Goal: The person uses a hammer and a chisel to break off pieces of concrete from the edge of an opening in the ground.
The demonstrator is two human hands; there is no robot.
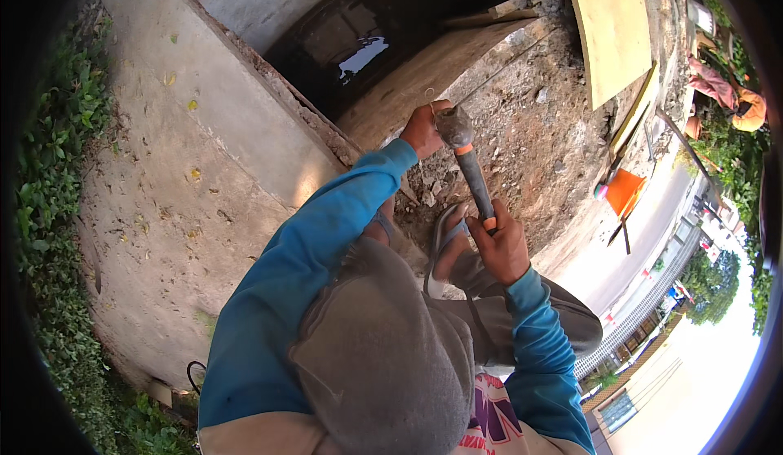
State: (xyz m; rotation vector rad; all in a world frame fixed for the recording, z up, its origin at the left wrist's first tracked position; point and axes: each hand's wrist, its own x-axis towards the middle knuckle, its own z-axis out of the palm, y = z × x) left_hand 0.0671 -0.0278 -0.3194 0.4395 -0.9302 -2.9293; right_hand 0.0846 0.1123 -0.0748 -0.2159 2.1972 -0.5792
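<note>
A hammer (471, 169) with a worn metal head and a dark handle banded in orange is gripped near the handle's end by my right hand (503, 247). Its head is beside my left hand (422, 131), which is closed at the edge of a concrete pit. A thin hooked wire (431, 92) sticks up by the left fingers. The hammer head partly covers those fingers, so what they hold cannot be made out. Just past the hammer head, a thin straight line or rod (506, 70) runs along the top of the pit wall (457, 67).
Dark water (363, 55) stands in the pit. A yellowish board (612, 31) lies on the rubble at the right, with an orange tool blade (625, 192) nearer me. Another person in orange (749, 110) is at the far right. My sandalled foot (447, 247) rests on broken ground.
</note>
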